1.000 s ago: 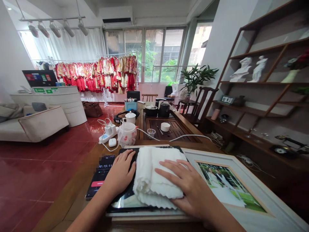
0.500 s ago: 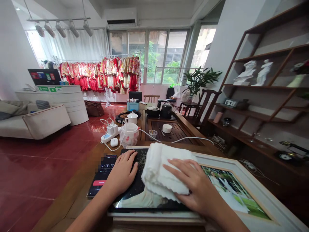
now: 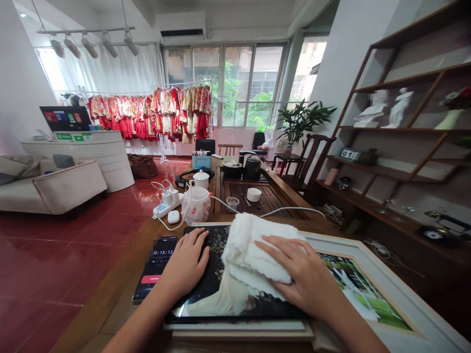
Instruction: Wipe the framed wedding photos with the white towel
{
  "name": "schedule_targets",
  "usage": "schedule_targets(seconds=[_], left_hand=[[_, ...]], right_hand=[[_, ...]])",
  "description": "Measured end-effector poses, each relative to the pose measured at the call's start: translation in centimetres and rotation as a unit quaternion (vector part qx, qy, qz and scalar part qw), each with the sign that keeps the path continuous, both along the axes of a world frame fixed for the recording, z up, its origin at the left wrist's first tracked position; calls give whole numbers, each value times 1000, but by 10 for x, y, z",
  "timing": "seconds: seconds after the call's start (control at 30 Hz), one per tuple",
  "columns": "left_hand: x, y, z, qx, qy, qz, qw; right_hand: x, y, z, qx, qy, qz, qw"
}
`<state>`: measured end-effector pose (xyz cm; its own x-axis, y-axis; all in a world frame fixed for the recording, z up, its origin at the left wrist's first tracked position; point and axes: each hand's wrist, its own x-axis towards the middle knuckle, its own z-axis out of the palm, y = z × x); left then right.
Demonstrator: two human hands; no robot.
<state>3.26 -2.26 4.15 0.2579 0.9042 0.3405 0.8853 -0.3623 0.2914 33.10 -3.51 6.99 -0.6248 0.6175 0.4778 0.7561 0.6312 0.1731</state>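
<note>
My left hand [image 3: 191, 260] lies flat with fingers apart on the left edge of a glossy black picture panel [image 3: 209, 287], which shows a pale dress-like shape. Under my right hand [image 3: 298, 274] is a folded white towel [image 3: 246, 240]; the fingers press over its top and the thumb sits along its lower edge. The towel rests on the panel's right part and hides some of it. Beneath the panel is a stack of pale frames. To the right, a white-framed photo [image 3: 362, 289] is partly covered by my right forearm.
A phone [image 3: 156, 267] with a timer lies left of my left arm. Behind the panel stand a power strip [image 3: 167, 203], a plastic tub [image 3: 196, 203], a lidded white cup [image 3: 200, 179] and a small white bowl [image 3: 253, 194]. A white cable [image 3: 287, 210] crosses the wooden table.
My right hand and the towel have slid slightly to the right, uncovering more of the panel's pale shape. My left hand stays in place on the panel.
</note>
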Motion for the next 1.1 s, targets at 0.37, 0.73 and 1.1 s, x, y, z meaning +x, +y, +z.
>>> schedule_targets(seconds=[0.37,0.73,1.1], left_hand=[[0,-2,3,-1,0,4,1000],[2,-1,3,-4,-6,3,1000],[-1,-4,2,11,-8,-2,1000]], right_hand=[[-11,-6,-4,-4,-12,48,999],[-9,-6,3,-41,8,34,999],[1,2,0,7,2,-8,1000]])
